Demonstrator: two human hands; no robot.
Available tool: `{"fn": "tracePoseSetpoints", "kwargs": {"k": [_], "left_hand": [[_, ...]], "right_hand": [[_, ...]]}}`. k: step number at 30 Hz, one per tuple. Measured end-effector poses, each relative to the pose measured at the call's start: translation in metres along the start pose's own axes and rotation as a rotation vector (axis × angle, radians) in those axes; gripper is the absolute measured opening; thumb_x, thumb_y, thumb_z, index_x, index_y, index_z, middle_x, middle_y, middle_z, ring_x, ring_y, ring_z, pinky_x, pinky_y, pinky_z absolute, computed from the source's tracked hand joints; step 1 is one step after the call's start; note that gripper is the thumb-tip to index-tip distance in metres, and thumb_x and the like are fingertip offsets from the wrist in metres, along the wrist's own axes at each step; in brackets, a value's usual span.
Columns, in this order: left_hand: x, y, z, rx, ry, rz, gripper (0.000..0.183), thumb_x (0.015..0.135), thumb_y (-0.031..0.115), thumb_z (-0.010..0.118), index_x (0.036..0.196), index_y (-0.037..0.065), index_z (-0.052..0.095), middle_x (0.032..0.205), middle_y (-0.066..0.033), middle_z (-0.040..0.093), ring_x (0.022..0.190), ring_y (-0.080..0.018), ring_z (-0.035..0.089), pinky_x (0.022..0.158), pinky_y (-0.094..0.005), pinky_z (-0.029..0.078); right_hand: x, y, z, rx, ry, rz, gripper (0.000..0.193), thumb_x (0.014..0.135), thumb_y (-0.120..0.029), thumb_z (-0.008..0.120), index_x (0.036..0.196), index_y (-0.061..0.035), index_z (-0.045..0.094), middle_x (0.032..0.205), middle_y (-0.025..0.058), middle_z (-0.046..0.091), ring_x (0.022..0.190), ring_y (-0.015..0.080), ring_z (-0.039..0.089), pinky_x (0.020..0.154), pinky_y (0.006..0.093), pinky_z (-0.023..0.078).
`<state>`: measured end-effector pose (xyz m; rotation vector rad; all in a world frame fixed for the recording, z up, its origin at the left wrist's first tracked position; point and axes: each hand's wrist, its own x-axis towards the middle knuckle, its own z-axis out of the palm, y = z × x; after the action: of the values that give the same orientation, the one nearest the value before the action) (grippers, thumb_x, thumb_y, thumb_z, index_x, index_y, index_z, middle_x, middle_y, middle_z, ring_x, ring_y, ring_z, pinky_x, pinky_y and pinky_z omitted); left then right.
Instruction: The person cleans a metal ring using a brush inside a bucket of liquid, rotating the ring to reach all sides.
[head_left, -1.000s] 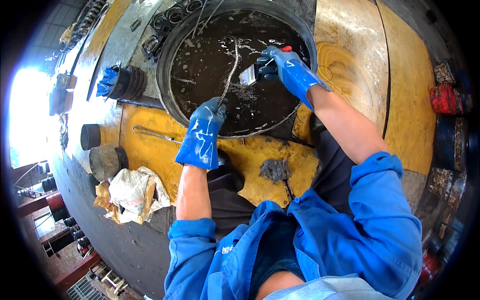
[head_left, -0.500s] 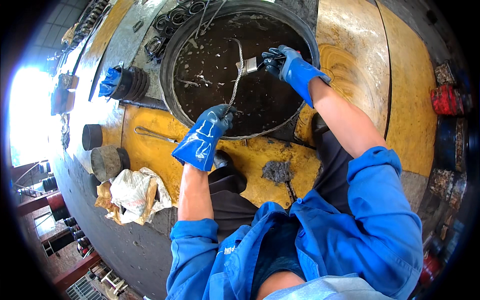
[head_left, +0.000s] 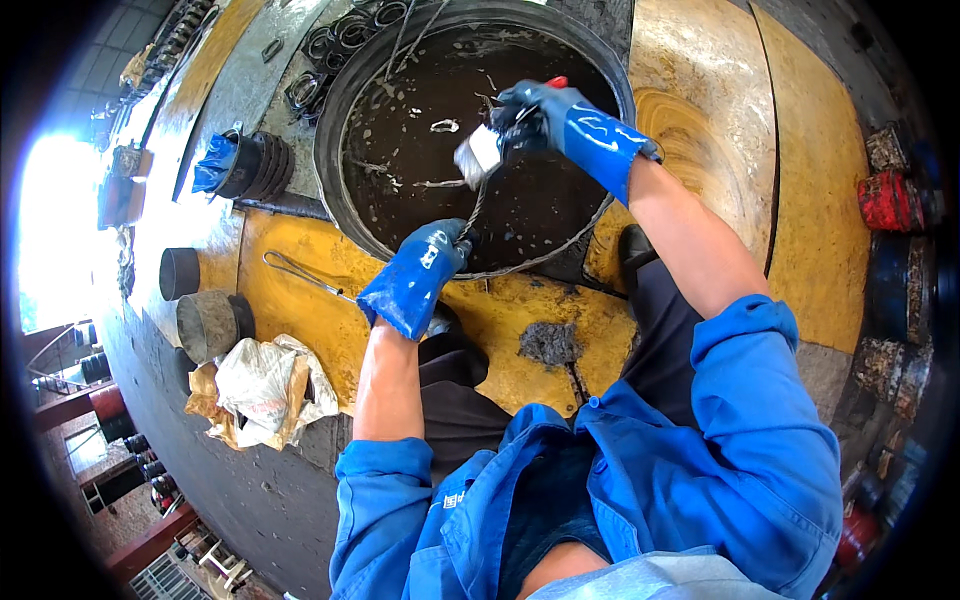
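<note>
Over a large round metal tub point(head_left: 333, 170) of dark liquid, my two hands work in blue gloves. My left hand point(head_left: 425, 262), at the near left rim, is closed round a twisted wire rope point(head_left: 479, 208) that rises away from it over the liquid. A flat paintbrush point(head_left: 484, 149) is gripped in my right hand point(head_left: 543, 115), its red handle end showing beyond the glove. The pale bristles lie against or just over the rope's upper part; whether they touch cannot be seen. The brush and right glove partly hide the rope's far end.
Left of the tub stands a dark bucket point(head_left: 262, 168) with a blue thing in it. A looped wire rope point(head_left: 305, 272) lies on the yellow plate, near short pipe pieces point(head_left: 207, 325) and crumpled bags point(head_left: 265, 388). A grey matted clump point(head_left: 550, 343) lies between my legs.
My right hand has moved left and away from me with the paintbrush, bringing the bristles from the rope's right side to over it. My left hand has shifted slightly, still holding the rope.
</note>
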<state>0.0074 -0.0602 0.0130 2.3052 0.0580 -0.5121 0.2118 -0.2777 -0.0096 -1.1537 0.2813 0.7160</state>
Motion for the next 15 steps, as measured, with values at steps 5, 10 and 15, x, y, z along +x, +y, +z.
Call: {"fn": "tracePoseSetpoints", "kwargs": {"k": [5,10,15], "left_hand": [[-0.02,0.033,-0.007,0.274,0.129,0.171,0.03,0.09,0.016,0.063,0.117,0.002,0.067,0.107,-0.021,0.069,0.104,-0.0355,0.064,0.091,-0.0393,0.049],[-0.031,0.038,-0.016,0.262,0.135,0.198,0.031,0.09,0.017,0.063,0.117,0.002,0.067,0.11,-0.0212,0.068,0.107,-0.0361,0.063,0.093,-0.0399,0.048],[-0.033,0.043,-0.022,0.171,0.119,0.22,0.032,0.09,0.019,0.064,0.117,0.002,0.067,0.112,-0.0213,0.068,0.111,-0.0366,0.062,0.095,-0.0406,0.047]], "right_hand": [[-0.017,0.0,0.002,-0.359,-0.214,0.095,0.031,0.1,-0.027,0.055,0.123,-0.007,0.065,0.106,0.009,0.075,0.063,0.0136,0.066,0.052,0.0298,0.052],[0.011,0.0,-0.007,-0.558,-0.062,-0.037,0.026,0.1,-0.027,0.058,0.118,-0.0131,0.07,0.103,0.0058,0.076,0.062,0.013,0.066,0.055,0.0292,0.053],[0.051,0.017,-0.049,-0.9,0.077,-0.467,0.021,0.094,-0.019,0.068,0.112,-0.009,0.073,0.103,0.0056,0.075,0.092,0.0144,0.069,0.085,0.0307,0.055]]}}
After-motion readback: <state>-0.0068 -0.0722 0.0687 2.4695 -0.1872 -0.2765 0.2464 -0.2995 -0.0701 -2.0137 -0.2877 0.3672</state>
